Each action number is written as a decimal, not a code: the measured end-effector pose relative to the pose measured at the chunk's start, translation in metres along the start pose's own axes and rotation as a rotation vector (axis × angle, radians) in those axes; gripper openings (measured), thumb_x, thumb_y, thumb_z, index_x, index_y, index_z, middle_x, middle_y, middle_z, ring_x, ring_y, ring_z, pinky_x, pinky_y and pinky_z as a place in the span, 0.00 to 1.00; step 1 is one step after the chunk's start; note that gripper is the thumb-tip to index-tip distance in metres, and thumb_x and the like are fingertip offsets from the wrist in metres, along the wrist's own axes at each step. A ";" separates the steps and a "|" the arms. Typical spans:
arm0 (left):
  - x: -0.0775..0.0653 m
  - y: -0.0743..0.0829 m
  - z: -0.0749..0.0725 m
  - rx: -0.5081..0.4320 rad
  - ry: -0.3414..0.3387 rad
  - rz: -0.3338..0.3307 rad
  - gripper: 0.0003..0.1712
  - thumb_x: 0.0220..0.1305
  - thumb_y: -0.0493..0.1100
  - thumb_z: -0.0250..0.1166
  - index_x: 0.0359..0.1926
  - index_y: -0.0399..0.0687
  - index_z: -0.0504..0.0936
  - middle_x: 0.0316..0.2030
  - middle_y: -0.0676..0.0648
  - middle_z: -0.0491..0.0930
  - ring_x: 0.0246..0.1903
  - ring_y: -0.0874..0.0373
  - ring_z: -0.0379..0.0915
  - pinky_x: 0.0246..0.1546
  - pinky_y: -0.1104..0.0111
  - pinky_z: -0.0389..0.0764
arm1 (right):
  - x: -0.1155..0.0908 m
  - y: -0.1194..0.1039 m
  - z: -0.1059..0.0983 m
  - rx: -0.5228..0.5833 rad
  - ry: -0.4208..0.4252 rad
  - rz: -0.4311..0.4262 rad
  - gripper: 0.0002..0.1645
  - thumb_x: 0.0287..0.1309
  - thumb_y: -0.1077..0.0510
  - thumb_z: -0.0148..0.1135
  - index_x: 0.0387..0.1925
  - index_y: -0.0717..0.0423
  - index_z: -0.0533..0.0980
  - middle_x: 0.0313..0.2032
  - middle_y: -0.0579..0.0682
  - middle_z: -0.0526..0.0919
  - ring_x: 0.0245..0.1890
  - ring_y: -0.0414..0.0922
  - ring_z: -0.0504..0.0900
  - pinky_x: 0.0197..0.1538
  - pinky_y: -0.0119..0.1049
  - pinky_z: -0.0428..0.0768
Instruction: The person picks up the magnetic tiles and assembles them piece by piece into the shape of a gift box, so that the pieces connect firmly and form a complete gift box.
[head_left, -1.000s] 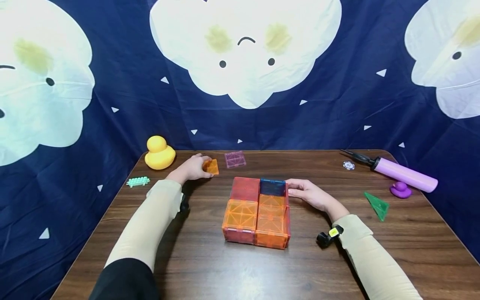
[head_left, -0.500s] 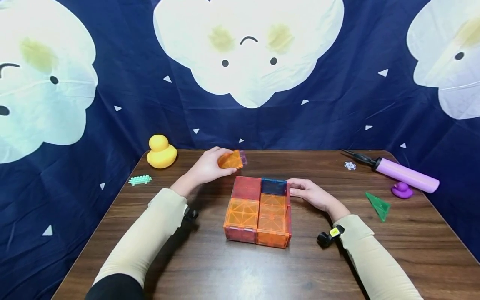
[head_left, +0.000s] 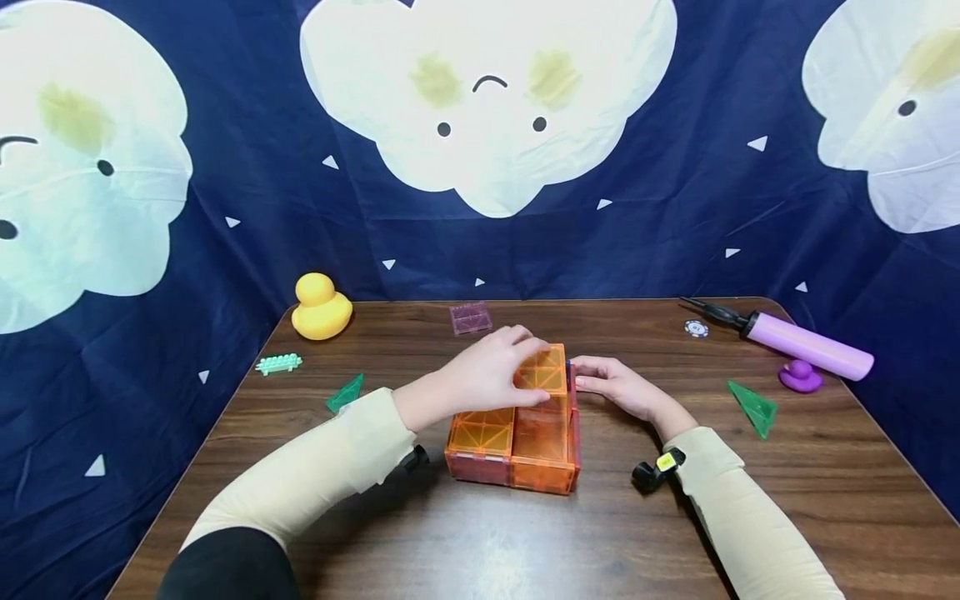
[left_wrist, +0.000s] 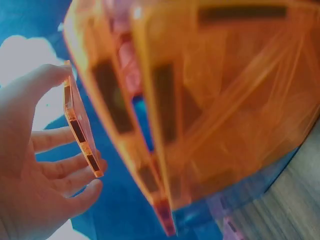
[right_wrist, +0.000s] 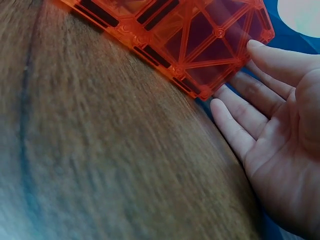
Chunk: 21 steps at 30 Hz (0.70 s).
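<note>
In the head view a low box of translucent magnetic tiles (head_left: 480,432), orange on top with red sides, stands mid-table. My left hand (head_left: 491,375) pinches an orange square magnetic tile (head_left: 545,371) between thumb and fingers over the box's back right part. In the left wrist view that held tile (left_wrist: 80,125) appears edge-on, apart from the box. The left hand hides the box's back left top. My right hand (head_left: 618,390) touches the back right corner. The right wrist view shows fairly straight fingers (right_wrist: 235,112) at the end of a red side tile (right_wrist: 207,42).
A purple square tile (head_left: 470,318) lies at the back. Green triangle tiles lie left (head_left: 347,392) and right (head_left: 753,410). A yellow duck (head_left: 321,308) and mint toy (head_left: 279,363) sit left; a pump (head_left: 810,345), purple duck (head_left: 800,377) and poker chip (head_left: 696,328) sit right.
My left hand has lifted the orange tile from the back left and carried it right and nearer, over the box. A green triangle has come into view beside the left sleeve. The right hand stays put.
</note>
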<state>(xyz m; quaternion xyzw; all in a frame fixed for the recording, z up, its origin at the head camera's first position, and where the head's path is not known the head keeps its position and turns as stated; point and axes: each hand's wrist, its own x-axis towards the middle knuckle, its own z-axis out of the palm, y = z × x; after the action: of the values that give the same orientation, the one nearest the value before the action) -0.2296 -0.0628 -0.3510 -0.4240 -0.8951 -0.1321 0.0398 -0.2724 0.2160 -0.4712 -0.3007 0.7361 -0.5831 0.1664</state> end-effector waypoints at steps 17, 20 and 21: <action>0.010 0.010 0.021 0.128 -0.129 0.031 0.37 0.68 0.64 0.65 0.67 0.43 0.74 0.54 0.42 0.75 0.50 0.52 0.74 0.55 0.63 0.78 | 0.000 0.001 -0.001 -0.036 0.001 0.012 0.19 0.74 0.60 0.57 0.62 0.65 0.76 0.57 0.57 0.82 0.58 0.44 0.78 0.61 0.32 0.73; 0.010 0.007 0.024 0.131 -0.128 0.034 0.37 0.68 0.63 0.65 0.66 0.43 0.74 0.52 0.42 0.75 0.49 0.52 0.74 0.54 0.63 0.79 | 0.000 -0.001 0.000 -0.038 0.006 0.015 0.19 0.74 0.61 0.57 0.61 0.65 0.76 0.58 0.57 0.81 0.60 0.43 0.77 0.62 0.31 0.72; 0.010 0.007 0.024 0.131 -0.129 0.036 0.37 0.68 0.63 0.65 0.66 0.42 0.74 0.52 0.43 0.75 0.49 0.52 0.74 0.53 0.63 0.79 | 0.000 -0.001 0.000 -0.037 0.005 0.016 0.20 0.74 0.61 0.57 0.62 0.65 0.76 0.58 0.57 0.81 0.60 0.43 0.77 0.62 0.31 0.71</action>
<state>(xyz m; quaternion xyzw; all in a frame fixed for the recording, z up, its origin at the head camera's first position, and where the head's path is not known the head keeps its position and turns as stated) -0.2302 -0.0444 -0.3709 -0.4440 -0.8948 -0.0447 0.0122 -0.2725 0.2160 -0.4701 -0.2965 0.7495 -0.5688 0.1637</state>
